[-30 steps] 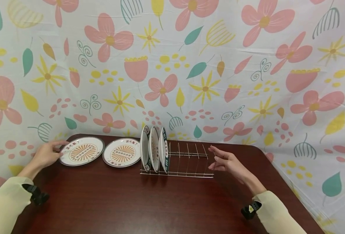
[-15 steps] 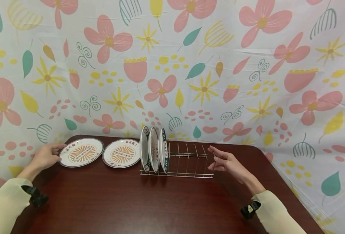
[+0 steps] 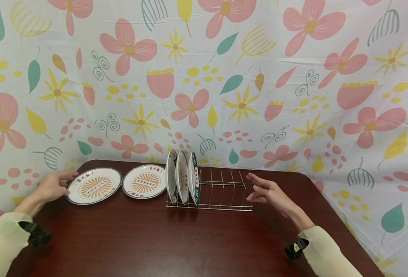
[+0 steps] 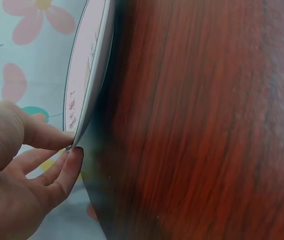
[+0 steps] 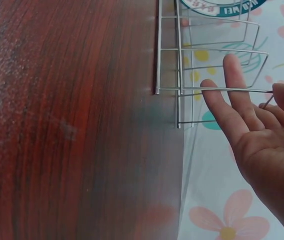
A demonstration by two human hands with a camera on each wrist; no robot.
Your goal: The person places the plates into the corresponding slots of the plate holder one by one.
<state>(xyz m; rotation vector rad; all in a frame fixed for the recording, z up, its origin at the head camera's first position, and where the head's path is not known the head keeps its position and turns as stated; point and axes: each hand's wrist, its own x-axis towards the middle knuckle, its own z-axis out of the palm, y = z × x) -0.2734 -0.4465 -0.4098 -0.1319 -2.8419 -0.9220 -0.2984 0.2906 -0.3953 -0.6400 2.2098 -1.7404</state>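
Note:
My left hand (image 3: 51, 186) pinches the left rim of a round white plate (image 3: 94, 186) with an orange sunburst pattern. In the left wrist view, thumb and fingertips meet on the edge of this plate (image 4: 89, 75), seen almost side-on. A matching plate (image 3: 145, 181) lies to its right. Three plates stand upright in the left slots of a metal wire dish rack (image 3: 221, 208), the rightmost plate (image 3: 193, 177) having a green rim. At the rack's right end, my right hand (image 3: 269, 193) holds the end wire by thumb and forefinger; its other fingers extend past the wire.
A dark reddish-brown wooden table (image 3: 176, 246) bears everything. Behind it hangs a flower-printed cloth (image 3: 204, 77), close along the table's back edge. Wire dividers (image 3: 222, 179) rise in the right part of the rack.
My left hand and the pinched plate have moved slightly left and toward me. The right hand, rack and other plates stay where they were.

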